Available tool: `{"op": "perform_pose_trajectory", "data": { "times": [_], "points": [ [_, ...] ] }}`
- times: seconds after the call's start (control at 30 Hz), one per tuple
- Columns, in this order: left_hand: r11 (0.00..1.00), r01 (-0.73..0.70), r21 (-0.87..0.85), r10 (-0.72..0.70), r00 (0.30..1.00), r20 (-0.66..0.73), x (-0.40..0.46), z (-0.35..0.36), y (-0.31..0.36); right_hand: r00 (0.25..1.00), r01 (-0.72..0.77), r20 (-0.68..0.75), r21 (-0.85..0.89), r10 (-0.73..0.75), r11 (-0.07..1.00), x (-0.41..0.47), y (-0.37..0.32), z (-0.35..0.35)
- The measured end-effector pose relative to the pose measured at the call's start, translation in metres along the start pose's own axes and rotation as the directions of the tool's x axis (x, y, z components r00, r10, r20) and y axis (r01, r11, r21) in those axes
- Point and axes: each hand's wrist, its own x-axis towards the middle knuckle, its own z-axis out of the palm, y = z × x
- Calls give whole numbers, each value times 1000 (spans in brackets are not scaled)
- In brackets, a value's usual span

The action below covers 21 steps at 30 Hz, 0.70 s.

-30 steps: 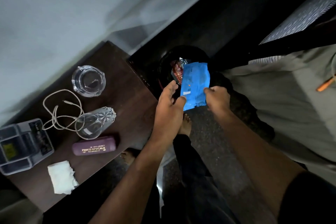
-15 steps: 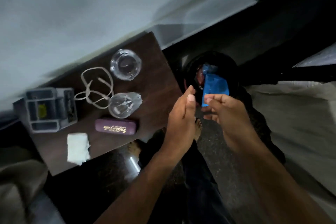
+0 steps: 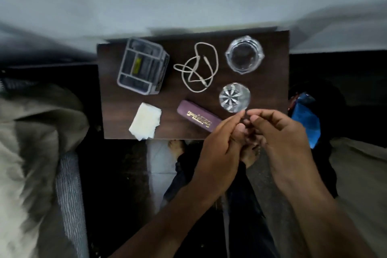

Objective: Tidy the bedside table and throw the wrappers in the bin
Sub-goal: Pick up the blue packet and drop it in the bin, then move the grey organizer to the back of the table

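Note:
The dark wooden bedside table [image 3: 270, 81] sits ahead of me. On it lie a crumpled white tissue [image 3: 146, 121], a maroon spectacle case [image 3: 198, 118], a tipped drinking glass [image 3: 234, 97], a glass jug [image 3: 244, 54], a looped white cable [image 3: 196, 67] and a grey organiser [image 3: 143, 66]. To the right, the blue wrapper [image 3: 306, 119] rests in the black bin [image 3: 335, 102]. My left hand [image 3: 219, 146] and right hand [image 3: 280, 138] meet at the table's front right corner, fingertips touching, nothing held.
Beige bedding [image 3: 37, 153] with a grey striped edge fills the left side. More pale bedding [image 3: 360, 163] lies at the right. My bare feet and dark trousers stand on the dark floor below the table. A pale wall runs behind.
The blue wrapper left my right hand and now lies in the bin. My view swung left onto the table, and both hands came back over its front right corner.

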Motion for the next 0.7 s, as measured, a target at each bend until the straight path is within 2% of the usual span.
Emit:
{"op": "perform_pose_trajectory", "data": {
  "times": [0.1, 0.23, 0.37, 0.53, 0.7],
  "points": [
    [998, 24, -55, -28, 997, -66, 2, -32, -11, 998, 52, 34, -55, -50, 997, -2, -5, 37],
    [981, 111, -158, -140, 973, -184, 2, -73, -30, 994, 77, 90, -128, -66, 989, -7, -6, 86],
    [954, 188, -232, -248, 931, -266, 3, -116, -54, 979, 157, 172, -294, -110, 943, -9, -3, 131],
    [913, 238, -330, -342, 889, -305, 11, -159, -76, 959, 280, 198, -515, -205, 810, 2, 4, 180],
    [881, 266, -391, -394, 871, -295, 20, -172, -86, 965, 259, 193, -578, -179, 774, 19, 9, 209]
  ]
}}
